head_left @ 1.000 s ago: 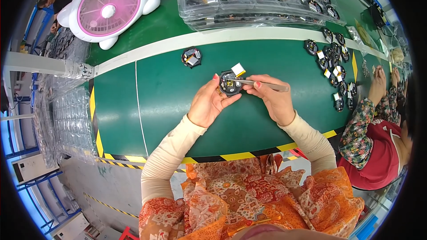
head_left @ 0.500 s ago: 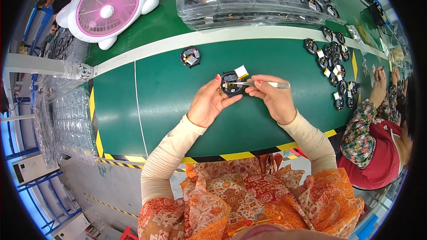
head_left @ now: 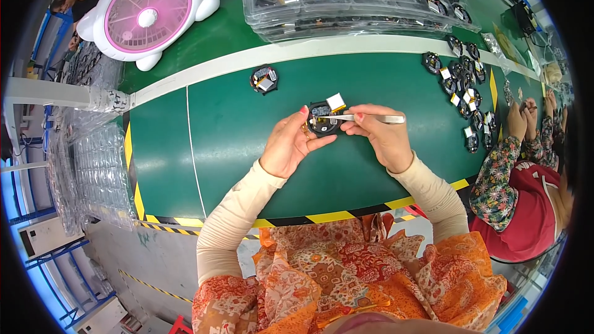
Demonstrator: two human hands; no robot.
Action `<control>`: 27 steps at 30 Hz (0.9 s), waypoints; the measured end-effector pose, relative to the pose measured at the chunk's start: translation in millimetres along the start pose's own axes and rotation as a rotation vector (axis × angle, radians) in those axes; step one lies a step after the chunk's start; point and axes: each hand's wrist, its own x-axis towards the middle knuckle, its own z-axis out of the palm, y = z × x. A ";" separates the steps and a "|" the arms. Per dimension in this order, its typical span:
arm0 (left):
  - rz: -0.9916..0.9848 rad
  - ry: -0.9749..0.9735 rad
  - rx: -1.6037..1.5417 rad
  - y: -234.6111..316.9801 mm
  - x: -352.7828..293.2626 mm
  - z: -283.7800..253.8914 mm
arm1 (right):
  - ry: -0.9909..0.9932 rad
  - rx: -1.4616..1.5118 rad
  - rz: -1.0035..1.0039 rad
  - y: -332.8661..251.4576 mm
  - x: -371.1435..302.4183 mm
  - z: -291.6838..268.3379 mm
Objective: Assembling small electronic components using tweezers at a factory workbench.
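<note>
My left hand (head_left: 288, 146) grips a round black electronic module (head_left: 323, 125) by its left and lower edge, just over the green table. A small silver-white battery (head_left: 336, 101) sticks out at the module's upper right. In my right hand (head_left: 382, 136) is a pair of metal tweezers (head_left: 387, 119), pinched between thumb and fingers and pointing left. Its tips are over the inside of the module; whether they hold a tiny part I cannot tell. Another such round module (head_left: 264, 80) lies on the table, up and left of my hands.
Several more modules (head_left: 465, 89) lie in a heap at the right. Clear plastic trays (head_left: 352, 15) of modules stand stacked beyond a white rail (head_left: 235, 59). A pink-and-white fan (head_left: 148, 17) is at the far left. At the right edge sits a co-worker in red (head_left: 532, 210).
My hands and the module stay almost in place; the tweezers have shifted very slightly. At the right, the co-worker's hands and sleeve have moved.
</note>
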 end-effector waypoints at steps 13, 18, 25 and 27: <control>0.020 0.000 0.098 -4.2 -1.7 -1.3 | -0.091 -0.147 -0.084 -2.6 0.6 -2.5; 0.044 -0.006 0.033 -1.5 -2.0 0.5 | -0.060 -0.112 -0.041 -3.3 1.1 -0.5; 0.045 0.001 0.032 0.0 -3.3 1.6 | -0.081 -0.086 -0.038 -3.4 0.1 -1.5; 0.048 -0.007 0.053 0.3 -3.5 2.4 | -0.077 -0.105 -0.052 -3.8 -1.1 -1.8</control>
